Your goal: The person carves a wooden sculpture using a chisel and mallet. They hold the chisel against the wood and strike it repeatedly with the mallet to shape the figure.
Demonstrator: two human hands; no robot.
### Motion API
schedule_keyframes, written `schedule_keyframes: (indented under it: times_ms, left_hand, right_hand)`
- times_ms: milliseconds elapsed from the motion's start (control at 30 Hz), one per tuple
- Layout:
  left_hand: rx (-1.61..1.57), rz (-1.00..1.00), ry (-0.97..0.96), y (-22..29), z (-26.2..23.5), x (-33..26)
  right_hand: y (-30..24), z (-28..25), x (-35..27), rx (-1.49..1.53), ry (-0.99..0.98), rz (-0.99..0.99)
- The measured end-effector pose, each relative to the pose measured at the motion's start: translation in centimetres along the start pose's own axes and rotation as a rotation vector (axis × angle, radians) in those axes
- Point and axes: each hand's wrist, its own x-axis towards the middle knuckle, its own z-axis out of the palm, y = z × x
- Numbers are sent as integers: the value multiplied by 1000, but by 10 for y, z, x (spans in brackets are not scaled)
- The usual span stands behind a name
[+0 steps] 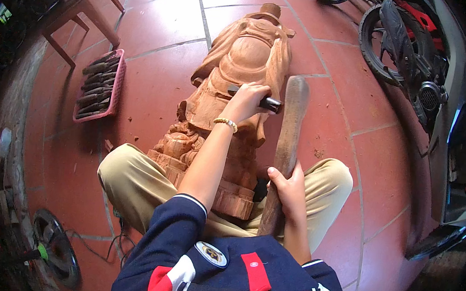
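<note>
A carved wooden statue (250, 53) of a robed, round-bellied figure lies on its back on the floor, its base between my legs and its head away from me. My left hand (247, 100) is over the statue's lower robe, closed around a chisel (272, 105). The chisel's dark end points right and its metal tip shows at the left, by the wood. My right hand (289, 193) grips a long wooden mallet (291, 120) near its lower part. The mallet's thick rounded end points away from me, just right of the chisel and apart from it.
A pink basket (118, 85) full of carving tools stands at the left, near a brown chair (85, 8). Motorbike parts and a wheel (381, 44) occupy the right. A black wheel-like object (57, 249) and a cord (102, 254) lie at lower left. Wood chips dot the red tiles (335, 114).
</note>
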Motion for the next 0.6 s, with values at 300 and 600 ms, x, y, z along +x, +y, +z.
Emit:
schedule_keyframes:
  times_ms: [300, 600]
  left_hand:
    - [1, -19, -30, 2, -7, -1]
    - [-10, 32, -25, -6, -4, -9]
  right_hand:
    - [-15, 2, -5, 166, 1, 48]
    - [-11, 1, -5, 43, -54, 72]
